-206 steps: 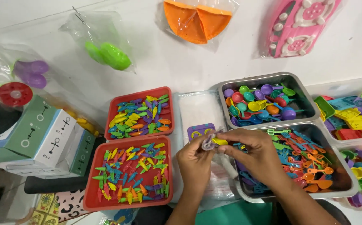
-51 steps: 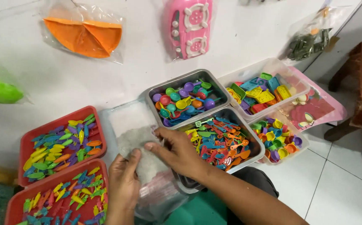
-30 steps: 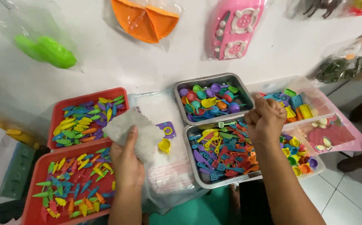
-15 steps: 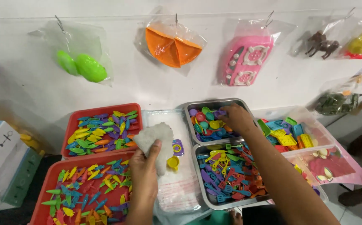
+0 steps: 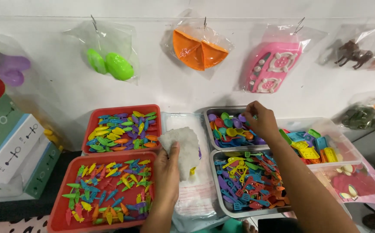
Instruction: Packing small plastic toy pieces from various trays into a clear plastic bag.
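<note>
My left hand (image 5: pixel 166 171) holds up a small clear plastic bag (image 5: pixel 183 144) with small coloured pieces inside, above a stack of flat clear bags (image 5: pixel 194 194). My right hand (image 5: pixel 261 121) reaches into the far metal tray (image 5: pixel 209 113) of small coloured toy spoons (image 5: pixel 230 129), fingers pinched over them; I cannot tell if it grips one. Nearer me, a second metal tray (image 5: pixel 216 190) holds small coloured toy forks and utensils (image 5: pixel 248 181).
Two red trays (image 5: pixel 60 205) (image 5: pixel 122 108) of small coloured leaf-shaped pieces sit at the left. Clear tubs (image 5: pixel 325 129) of toy pieces stand at the right. Bagged toys (image 5: pixel 198 45) hang on the white wall. Boxes (image 5: pixel 10 146) are stacked at far left.
My left hand lifted the small bag off the bag stack. My right hand moved from the right tubs to the far tray of spoons. The view tilted up toward the wall.
</note>
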